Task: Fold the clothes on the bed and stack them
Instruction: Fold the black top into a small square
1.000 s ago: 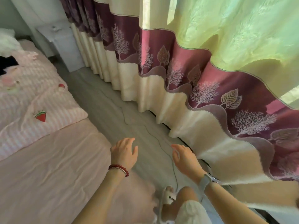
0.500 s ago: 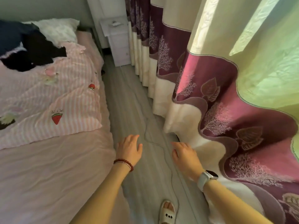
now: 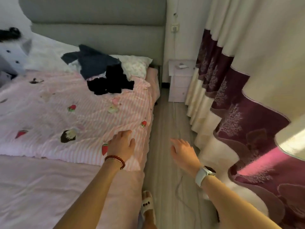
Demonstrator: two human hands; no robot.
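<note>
Clothes, dark and crumpled, are lying at the far end of the bed on a pink striped blanket. Left hand is hovering open over the blanket; right hand is hanging open over the floor.

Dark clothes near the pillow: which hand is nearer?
Left. The left hand is over the striped quilt, below the dark clothes; the right hand is over the floor.
</note>
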